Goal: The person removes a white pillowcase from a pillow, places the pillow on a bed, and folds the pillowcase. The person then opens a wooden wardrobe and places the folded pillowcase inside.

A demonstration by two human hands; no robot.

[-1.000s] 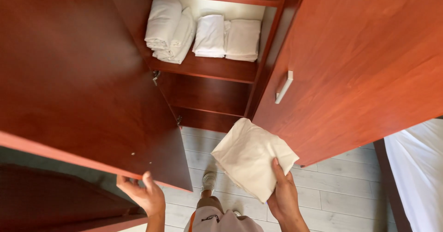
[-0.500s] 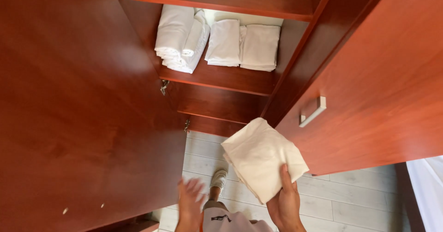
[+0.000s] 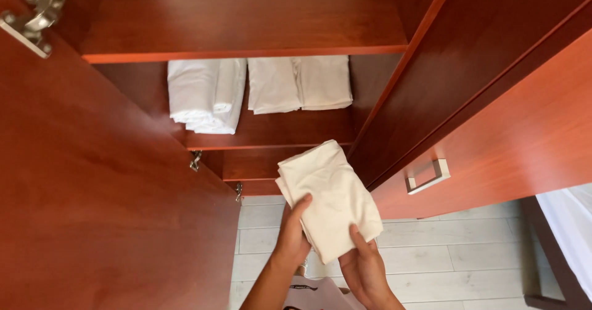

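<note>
Both the left hand (image 3: pixel 292 236) and right hand (image 3: pixel 364 267) are gripping the folded white cloth (image 3: pixel 330 198); held only at its near edge, its folds could be slipping open below the shelf (image 3: pixel 271 138).

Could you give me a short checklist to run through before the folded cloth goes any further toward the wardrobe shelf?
1. Both hands on the folded cloth: ok. The left hand has it at the lower left edge, the right hand underneath at the bottom.
2. Cloth folded flat, no loose corner hanging: ok.
3. Left door swung wide open: ok.
4. Right door out of the way: ok, open with its handle facing out.
5. Free room on the shelf: cannot tell. The white stacks fill most of the visible width.
6. Stacks sitting tidy: not ok, the left pile sags over the front edge.
</note>
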